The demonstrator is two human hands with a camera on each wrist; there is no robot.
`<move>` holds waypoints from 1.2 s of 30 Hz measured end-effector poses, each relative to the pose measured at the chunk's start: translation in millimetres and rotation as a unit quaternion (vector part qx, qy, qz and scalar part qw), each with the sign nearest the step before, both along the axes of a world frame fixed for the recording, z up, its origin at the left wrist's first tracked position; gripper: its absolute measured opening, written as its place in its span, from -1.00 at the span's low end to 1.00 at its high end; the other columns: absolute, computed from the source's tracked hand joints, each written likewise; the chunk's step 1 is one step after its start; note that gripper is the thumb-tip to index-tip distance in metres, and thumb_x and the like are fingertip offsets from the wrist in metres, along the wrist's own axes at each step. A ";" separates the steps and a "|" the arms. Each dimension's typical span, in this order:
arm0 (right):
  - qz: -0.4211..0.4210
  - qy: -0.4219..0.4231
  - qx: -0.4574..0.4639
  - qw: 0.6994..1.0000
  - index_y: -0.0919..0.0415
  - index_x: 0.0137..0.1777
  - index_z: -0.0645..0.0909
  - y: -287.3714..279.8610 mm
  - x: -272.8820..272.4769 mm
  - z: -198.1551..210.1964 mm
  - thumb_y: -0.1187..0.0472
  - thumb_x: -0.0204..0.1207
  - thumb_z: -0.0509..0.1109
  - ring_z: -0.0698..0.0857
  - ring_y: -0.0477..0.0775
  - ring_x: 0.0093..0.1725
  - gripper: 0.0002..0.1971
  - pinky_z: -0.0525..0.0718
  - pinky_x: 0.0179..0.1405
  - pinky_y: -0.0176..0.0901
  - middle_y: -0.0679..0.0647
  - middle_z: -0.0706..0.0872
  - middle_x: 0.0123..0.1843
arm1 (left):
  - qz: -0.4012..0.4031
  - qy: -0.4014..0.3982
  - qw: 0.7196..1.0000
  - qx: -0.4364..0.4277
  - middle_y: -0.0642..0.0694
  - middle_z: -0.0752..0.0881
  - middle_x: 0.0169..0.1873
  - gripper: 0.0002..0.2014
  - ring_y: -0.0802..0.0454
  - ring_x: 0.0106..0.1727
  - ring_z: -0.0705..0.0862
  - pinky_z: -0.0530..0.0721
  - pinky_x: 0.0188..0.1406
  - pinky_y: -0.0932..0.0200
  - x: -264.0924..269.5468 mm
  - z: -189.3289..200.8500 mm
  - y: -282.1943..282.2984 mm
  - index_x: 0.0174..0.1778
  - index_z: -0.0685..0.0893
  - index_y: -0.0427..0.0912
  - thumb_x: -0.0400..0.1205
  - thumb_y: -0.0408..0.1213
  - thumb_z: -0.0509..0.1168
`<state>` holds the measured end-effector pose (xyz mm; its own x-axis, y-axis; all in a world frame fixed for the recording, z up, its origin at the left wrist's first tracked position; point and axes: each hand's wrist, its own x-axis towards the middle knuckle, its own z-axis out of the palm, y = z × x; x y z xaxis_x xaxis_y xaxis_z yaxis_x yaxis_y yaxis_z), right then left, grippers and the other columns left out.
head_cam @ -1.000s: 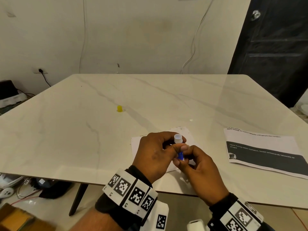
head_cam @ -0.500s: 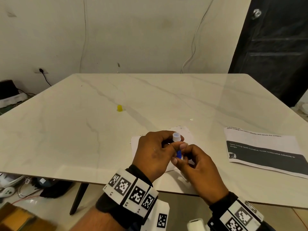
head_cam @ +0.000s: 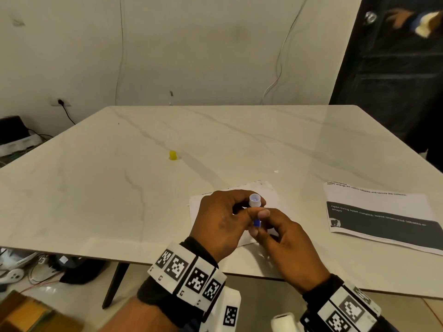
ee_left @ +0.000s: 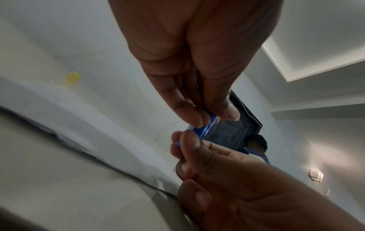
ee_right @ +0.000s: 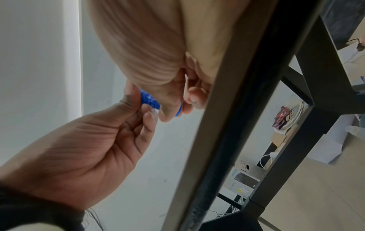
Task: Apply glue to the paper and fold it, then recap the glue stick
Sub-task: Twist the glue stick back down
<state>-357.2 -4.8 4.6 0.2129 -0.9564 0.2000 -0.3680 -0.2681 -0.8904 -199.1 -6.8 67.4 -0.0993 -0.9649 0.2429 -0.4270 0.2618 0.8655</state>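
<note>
A blue glue stick (head_cam: 257, 222) with an open white top stands upright between my hands, just above the white paper (head_cam: 199, 204) near the table's front edge. My left hand (head_cam: 260, 207) grips its upper part with thumb and fingers. My right hand (head_cam: 259, 230) pinches its blue base from below. The left wrist view shows the blue glue stick (ee_left: 203, 129) between both sets of fingertips, and the right wrist view shows the glue stick (ee_right: 149, 100) the same way. The yellow cap (head_cam: 172, 155) sits alone on the table, well to the far left of my hands.
A printed sheet (head_cam: 383, 216) with a dark band lies at the right on the marble table (head_cam: 96, 188). Another person's hand (head_cam: 412, 20) shows by the dark door at top right. Cables and boxes lie on the floor at the left.
Both hands keep hold of the glue stick and have shifted very slightly left. A person's hand has appeared by the door at top right.
</note>
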 end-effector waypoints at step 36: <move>0.022 0.004 -0.004 1.000 -0.15 0.02 0.73 -2.4 -2.0 -0.3 -0.12 0.48 0.49 0.73 -0.12 0.01 -0.83 0.72 -0.03 -0.21 -0.21 0.73 0.11 | 0.018 0.057 0.997 0.042 0.03 0.84 -0.25 -0.83 0.14 -0.25 0.79 0.81 -0.09 0.17 8.0 -5.5 2.7 0.00 0.85 -0.09 0.55 -0.13 0.48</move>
<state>-359.2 -7.2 4.3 0.2570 -0.9442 0.2059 -0.3621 -0.2916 -0.8854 -191.1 -4.1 61.9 -0.0409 -0.9849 0.1681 -0.3317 0.1721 0.9275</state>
